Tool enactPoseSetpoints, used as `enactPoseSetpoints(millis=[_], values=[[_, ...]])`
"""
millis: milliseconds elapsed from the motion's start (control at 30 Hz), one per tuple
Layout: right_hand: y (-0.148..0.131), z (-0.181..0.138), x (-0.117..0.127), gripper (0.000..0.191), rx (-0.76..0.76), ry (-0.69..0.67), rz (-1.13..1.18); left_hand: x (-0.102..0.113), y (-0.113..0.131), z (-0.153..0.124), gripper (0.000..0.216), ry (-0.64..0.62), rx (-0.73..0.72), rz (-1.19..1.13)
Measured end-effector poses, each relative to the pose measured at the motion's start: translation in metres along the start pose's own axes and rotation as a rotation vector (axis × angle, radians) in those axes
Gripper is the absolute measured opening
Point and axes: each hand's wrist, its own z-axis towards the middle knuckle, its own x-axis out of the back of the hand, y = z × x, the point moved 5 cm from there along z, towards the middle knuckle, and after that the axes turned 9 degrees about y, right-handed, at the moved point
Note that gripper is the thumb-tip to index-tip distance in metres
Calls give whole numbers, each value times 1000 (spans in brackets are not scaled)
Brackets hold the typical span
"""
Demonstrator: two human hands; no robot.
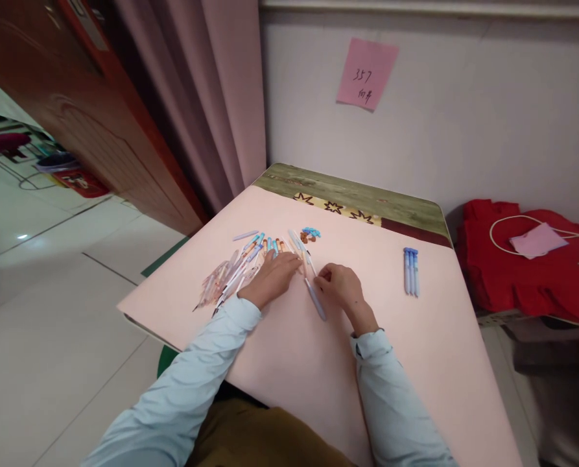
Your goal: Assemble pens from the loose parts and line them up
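Loose pen parts lie on the pale pink tabletop (pixel 289 363). My left hand (pixel 275 275) rests over the right side of a pile of pen barrels and refills (pixel 231 272), its fingers stretched out to the right. Close by, my right hand (pixel 340 285) is closed with curled fingers; anything inside them is hidden. Between both hands a pale blue-grey pen barrel (pixel 315 299) lies at a slant. Small blue and brown toppers (pixel 311 233) sit in a heap beyond the hands. Three blue pens with toppers (pixel 410 272) stand side by side to the right, lying flat.
A patterned green strip (pixel 357 194) runs along the table's far edge, by the wall. Red cloth (pixel 522 272) with a white cable and pink paper lies to the right. A pink note (pixel 367 74) is on the wall. A brown door (pixel 109 110) and curtain (pixel 211 84) stand left.
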Motion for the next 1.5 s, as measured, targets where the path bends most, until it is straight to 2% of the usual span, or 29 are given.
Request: enactPoseSetpoints(millis=[200,367,433,567,633,933,1133,1500], values=[[-1,-1,-5,12,4,48,59,5,-1,6,40,12,19,10],[-4,-2,-3,13,15,20,71,8,-3,24,50,-10,-82,18],[-3,-2,-3,14,8,9,82,9,-10,36,42,-17,-10,46],[-2,-1,-3,15,9,8,98,19,-36,65,24,69,349,136],[0,0,-4,16,12,-1,110,19,-44,77,22,66,414,143],[4,2,-7,17,36,-2,152,-7,-53,109,21,-65,496,161],[3,3,-6,17,36,-12,145,-14,-51,123,32,-147,550,203],[2,3,-6,18,39,-19,142,-14,-48,126,44,-138,622,160]])
